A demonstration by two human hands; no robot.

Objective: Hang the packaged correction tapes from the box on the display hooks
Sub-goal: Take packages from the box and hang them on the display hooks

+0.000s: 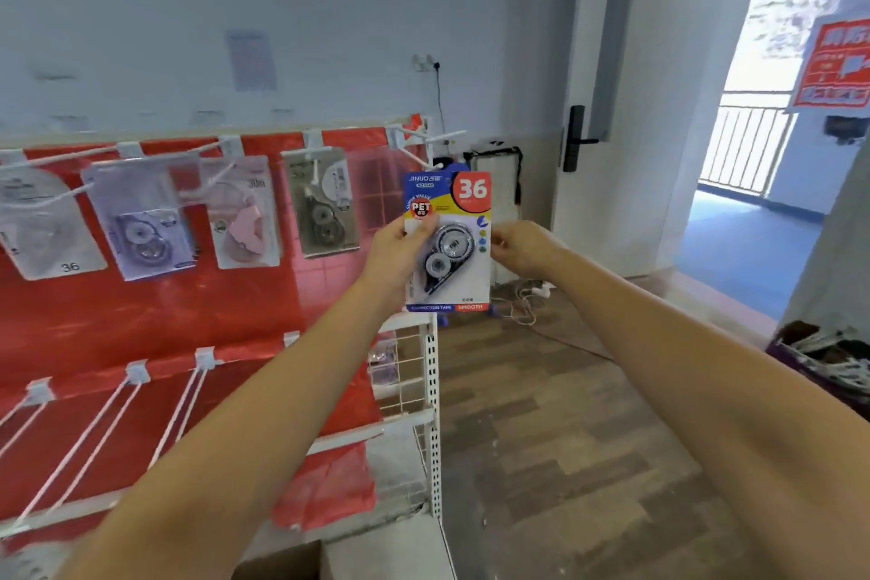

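Observation:
I hold one packaged correction tape (454,207) upright, a blue, yellow and red card marked "36". My left hand (398,250) grips its left edge with the thumb on the front. My right hand (522,247) pinches its right edge. The pack's top is level with the tip of the rightmost upper display hook (419,155); I cannot tell whether it is on the hook. Several packs (325,203) hang on the upper hooks to the left, against the red backing. The lower row of white hooks (183,400) is bare. A cardboard box corner (282,565) shows at the bottom edge.
The white rack post (432,414) with wire mesh ends the display on the right. Beyond it are wooden floor, loose cables (522,301), a door with a black handle (576,139) and an open doorway. A dark basket (828,358) sits at far right.

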